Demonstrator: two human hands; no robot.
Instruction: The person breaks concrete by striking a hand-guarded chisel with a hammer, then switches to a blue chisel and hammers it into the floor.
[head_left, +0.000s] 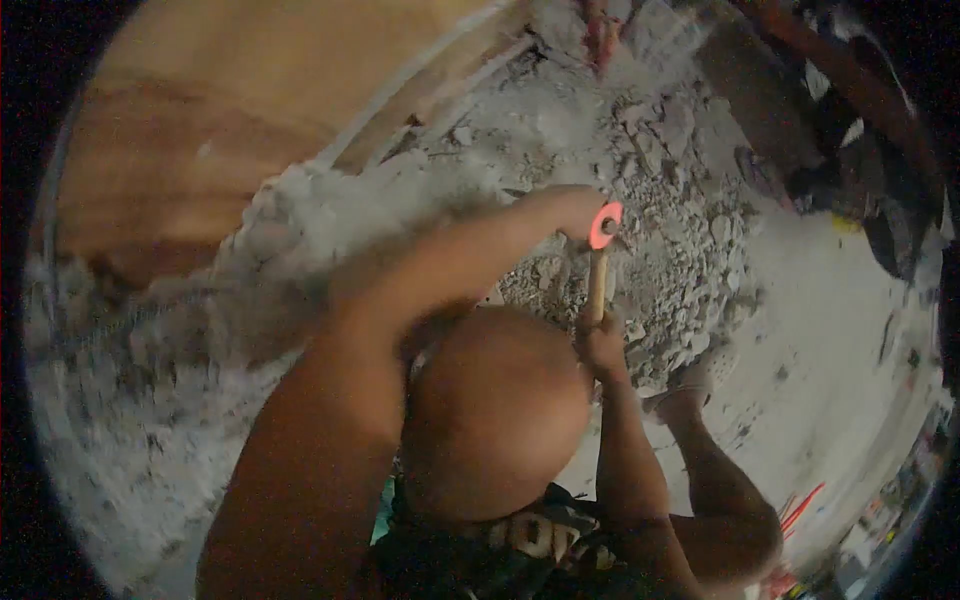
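My left hand (578, 208) reaches forward over the rubble, its fingers closed around a chisel with a bright pink round guard (604, 224). Most of the chisel's shaft is hidden by the hand and the guard. Below it, my right hand (601, 345) grips the pale wooden handle of a hammer (598, 285). That handle points up to the guard, and its far end meets or overlaps the guard. The hammer's head cannot be made out clearly. My bent knee (500, 410) rises between the two arms.
Broken grey rubble (680, 230) covers the ground around the hands. A brownish wall (200, 180) with a crumbled lower edge stands at the left. My sandalled foot (688, 385) rests at the right, beside pale floor (790, 300). Dark clutter fills the upper right.
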